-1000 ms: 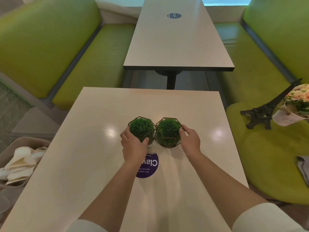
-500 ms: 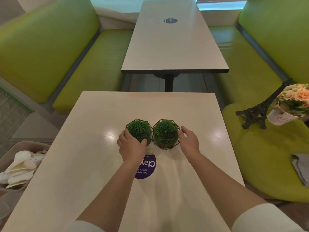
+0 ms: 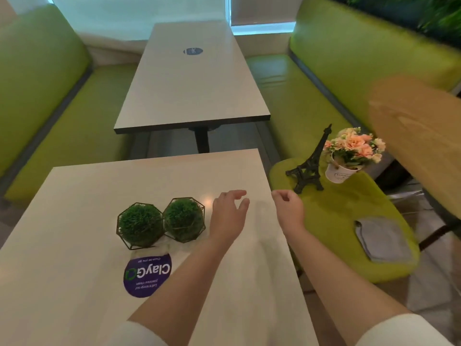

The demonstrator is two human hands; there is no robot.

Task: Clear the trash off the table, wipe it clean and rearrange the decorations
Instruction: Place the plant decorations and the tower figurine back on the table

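- table (image 3: 74,196): bare light top. Two decorations sit on it, left of centre, just behind a round purple sticker (image 3: 147,275) near the front edge.
- left grass ball (image 3: 139,224): green tuft in a thin wire polyhedron frame, upright, frame touching its twin.
- right grass ball (image 3: 184,219): same build, upright. Nothing holds either one.
- left hand (image 3: 228,216): over the table just right of the right grass ball, fingers loosely spread and pointing toward the right edge, holding nothing.
- right hand (image 3: 289,208): past the table's right edge, over the green seat (image 3: 349,216), fingers loosely curled, empty. Both look headed for the seat items.
- Eiffel tower model (image 3: 308,168): dark, standing at the seat's back-left. Probably stiff and fairly heavy for its size, thin spire and open legs; I'd take it round the mid-body, not the tip.
- flower pot (image 3: 343,171): white pot with peach flowers, just right of the tower, tilted on the soft cushion. Likely light and top-heavy, petals soft; grip the pot wall, not the blooms.
- grey cloth (image 3: 381,239): folded, limp, at the seat's front-right.
- Judgement: trash and wiping look done, rearranging underway, tower and pot not yet on the table.
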